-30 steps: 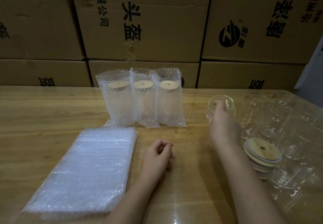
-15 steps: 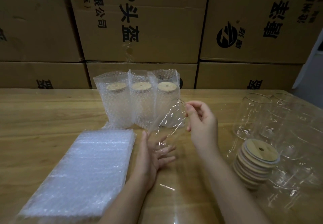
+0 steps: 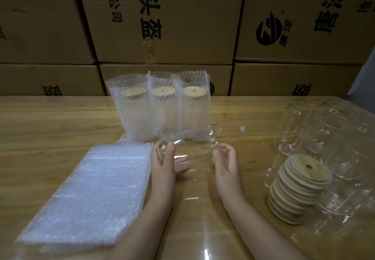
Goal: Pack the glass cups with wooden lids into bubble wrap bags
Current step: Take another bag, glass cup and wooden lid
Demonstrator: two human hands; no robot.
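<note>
- Curled round opposite ends, left hand (image 3: 164, 164) and right hand (image 3: 227, 162) clasp the glass cup (image 3: 192, 146) sideways between them, likely steadying slippery glass.
- Bubble wrap bags (image 3: 87, 194) lie left and wooden lids (image 3: 298, 190) right, both within reach.
- Packed cups (image 3: 160, 107) stand behind.

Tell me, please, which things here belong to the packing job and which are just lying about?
Job in hand:
glass cup, held between left hand and right hand
wooden lids, stacked
bubble wrap bags, stacked flat
packed cups, three
empty glass cups

Just there:
cardboard boxes
table
</note>
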